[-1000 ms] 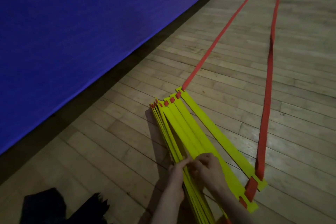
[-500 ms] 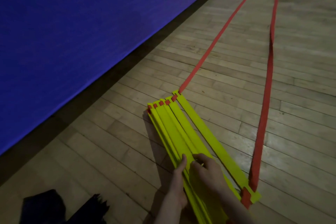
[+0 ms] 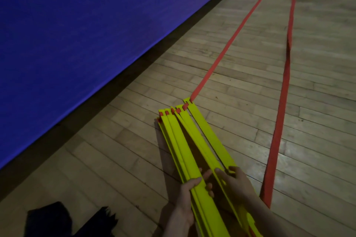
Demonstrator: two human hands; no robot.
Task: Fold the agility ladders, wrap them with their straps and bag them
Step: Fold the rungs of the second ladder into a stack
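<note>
A bundle of yellow ladder rungs (image 3: 188,144) lies gathered on the wooden floor, fanned slightly at its far end where red strap tabs show. Two red straps run away up the floor, a left strap (image 3: 229,44) and a right strap (image 3: 283,98). My left hand (image 3: 185,196) grips the left part of the bundle, thumb over the top and fingers underneath. My right hand (image 3: 237,184) holds the right rungs, fingers curled over them near their middle. The near end of the bundle is cut off by the frame's bottom edge.
A blue padded wall (image 3: 77,34) with white markings runs along the left, meeting the floor at a dark strip. A dark bag-like cloth (image 3: 65,221) lies at the bottom left. Wooden floor (image 3: 317,140) stretches to the right and ahead.
The rungs have been pushed closer together into a tighter bundle. My left hand has moved from resting on top to gripping the bundle's left side; the rightmost rung came in from its spread position.
</note>
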